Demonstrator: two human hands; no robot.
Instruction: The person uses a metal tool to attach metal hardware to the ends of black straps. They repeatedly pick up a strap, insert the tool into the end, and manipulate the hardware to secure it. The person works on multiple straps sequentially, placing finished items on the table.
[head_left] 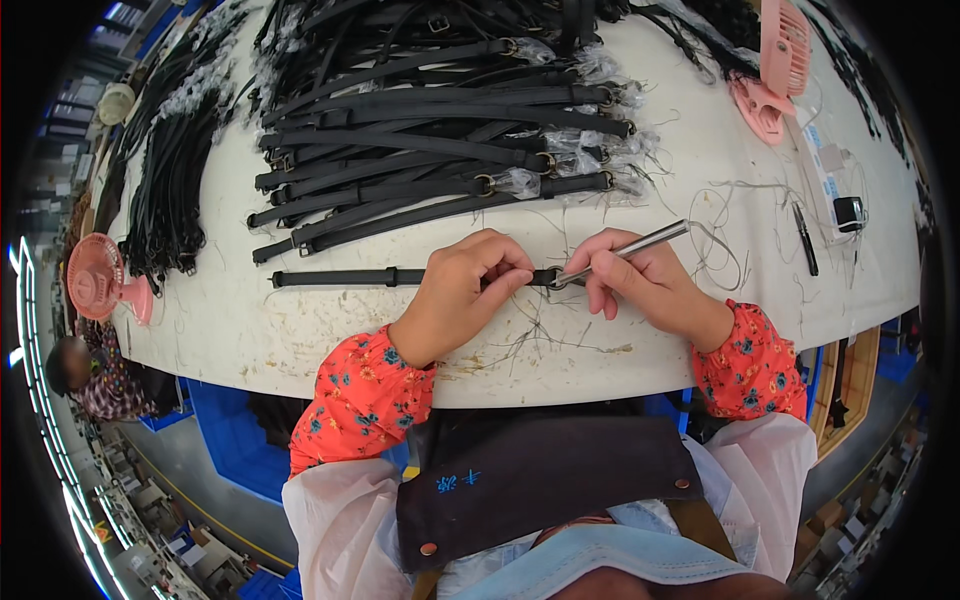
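A black strap (335, 278) lies across the table in front of me, its metal ring end between my hands. My left hand (462, 285) is closed in a pinch on the strap beside that ring (556, 279). In my right hand (645, 278) is a slim silver pen-shaped metal tool (650, 240), slanting up to the right, with its lower end at the ring. A thin cord (735, 255) loops near the tool's upper end; whether it joins the tool I cannot tell. My fingers hide part of the strap's end.
Behind my hands lies a wide pile of black straps (400, 150), several with clear plastic on their ends. More straps (175, 180) hang together at the left. Pink fans (100, 280) stand left and far right. A black pen (805, 240), a white power strip (820, 175) and loose threads lie rightward.
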